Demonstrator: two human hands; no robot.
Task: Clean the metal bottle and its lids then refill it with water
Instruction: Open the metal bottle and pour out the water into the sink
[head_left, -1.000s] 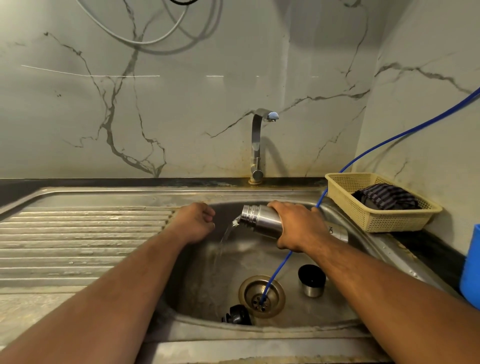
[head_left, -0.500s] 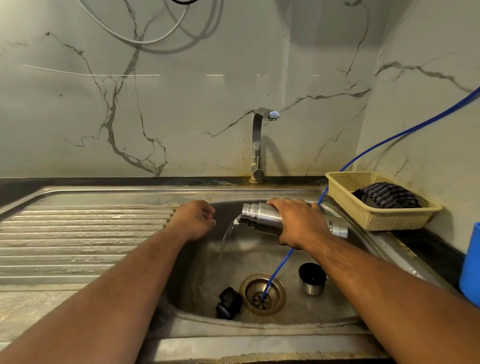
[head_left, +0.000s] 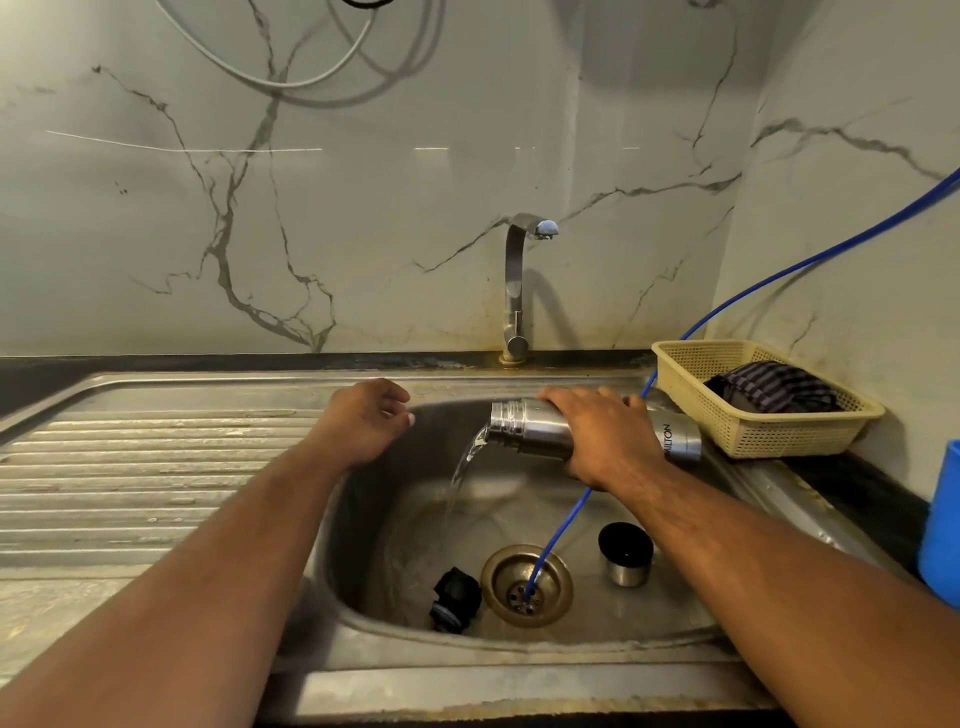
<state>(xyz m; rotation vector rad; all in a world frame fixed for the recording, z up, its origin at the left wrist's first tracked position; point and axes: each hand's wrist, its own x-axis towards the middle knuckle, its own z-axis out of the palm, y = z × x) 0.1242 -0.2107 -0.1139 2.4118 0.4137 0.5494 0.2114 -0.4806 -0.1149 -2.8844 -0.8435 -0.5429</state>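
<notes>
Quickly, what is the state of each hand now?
Left hand: loosely curled, holds nothing.
Right hand: grips the tilted metal bottle.

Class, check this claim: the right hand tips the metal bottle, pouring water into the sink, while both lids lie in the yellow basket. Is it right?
No. The head view shows the right hand tipping the bottle, pouring water into the sink, but both lids lie in the sink too, beside the drain: a black lid and a steel cap.

Grey-veined marble walls (head_left: 415, 182) behind steel sink (head_left: 156, 387), dark counter (head_left: 208, 362).
</notes>
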